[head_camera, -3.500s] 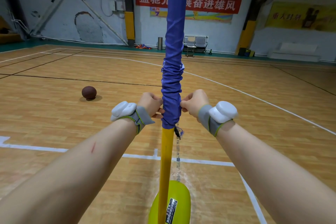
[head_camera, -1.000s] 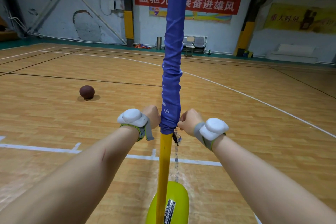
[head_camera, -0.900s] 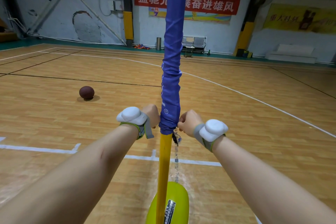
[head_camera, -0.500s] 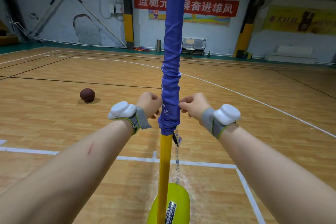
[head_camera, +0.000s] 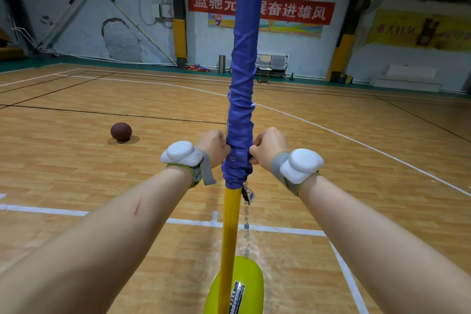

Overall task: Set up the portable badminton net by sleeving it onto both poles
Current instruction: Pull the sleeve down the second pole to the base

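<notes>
Two hands [head_camera: 214,145] [head_camera: 267,146]; one pole [head_camera: 230,224], net [head_camera: 240,120], ball [head_camera: 121,131]

Left grip [head_camera: 215,146] and right grip [head_camera: 267,148], both curled, pinch the blue sleeve [head_camera: 240,120].

The net sleeve [head_camera: 240,120] is royal blue with a small pale ring mark near its lower end. Below it the pole [head_camera: 230,224] is yellow, and its base [head_camera: 251,273] is yellow-green with a black label [head_camera: 237,297] printed in white. The floor [head_camera: 63,160] is tan wood planking with white and black lines. The ball [head_camera: 121,131] is dark maroon, and the banner [head_camera: 293,11] is red with white characters. The wristbands [head_camera: 276,164] are grey, edged in green, and carry white pods.
</notes>
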`<state>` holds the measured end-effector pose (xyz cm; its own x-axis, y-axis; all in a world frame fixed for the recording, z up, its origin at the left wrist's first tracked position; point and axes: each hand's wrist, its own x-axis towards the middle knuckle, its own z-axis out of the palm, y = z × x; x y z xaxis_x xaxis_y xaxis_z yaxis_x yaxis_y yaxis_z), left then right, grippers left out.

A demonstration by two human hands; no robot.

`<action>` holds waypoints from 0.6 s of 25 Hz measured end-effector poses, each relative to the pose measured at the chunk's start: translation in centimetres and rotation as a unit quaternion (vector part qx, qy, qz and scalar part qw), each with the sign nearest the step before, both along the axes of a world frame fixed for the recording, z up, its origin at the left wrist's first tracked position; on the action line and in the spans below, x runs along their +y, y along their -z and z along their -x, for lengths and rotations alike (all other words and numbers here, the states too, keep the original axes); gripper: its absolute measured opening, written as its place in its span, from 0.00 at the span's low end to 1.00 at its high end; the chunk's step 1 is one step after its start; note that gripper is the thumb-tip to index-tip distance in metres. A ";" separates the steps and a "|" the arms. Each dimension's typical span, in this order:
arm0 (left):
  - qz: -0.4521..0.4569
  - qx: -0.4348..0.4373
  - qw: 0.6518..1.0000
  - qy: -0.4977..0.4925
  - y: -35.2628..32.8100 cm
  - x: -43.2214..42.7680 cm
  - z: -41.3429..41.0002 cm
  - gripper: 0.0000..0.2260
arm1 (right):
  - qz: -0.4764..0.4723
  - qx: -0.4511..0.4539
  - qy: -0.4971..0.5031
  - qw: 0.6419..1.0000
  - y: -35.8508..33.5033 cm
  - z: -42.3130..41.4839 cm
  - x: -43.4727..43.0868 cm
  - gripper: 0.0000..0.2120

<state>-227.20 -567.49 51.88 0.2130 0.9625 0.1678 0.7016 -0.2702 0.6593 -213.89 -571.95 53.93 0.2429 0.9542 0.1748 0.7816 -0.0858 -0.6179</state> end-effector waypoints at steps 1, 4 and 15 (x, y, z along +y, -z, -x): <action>0.001 0.010 1.000 0.007 -0.1 0.0 0.1 0.14 | 0.001 0.001 0.003 1.000 0.1 0.1 0.0 0.09; -0.002 0.043 0.999 0.026 -0.1 -0.2 0.4 0.14 | 0.013 -0.022 0.003 1.000 0.4 0.3 -0.4 0.07; -0.006 0.075 0.997 0.034 0.2 0.1 0.3 0.17 | 0.070 -0.075 -0.008 0.995 0.2 0.4 -1.2 0.11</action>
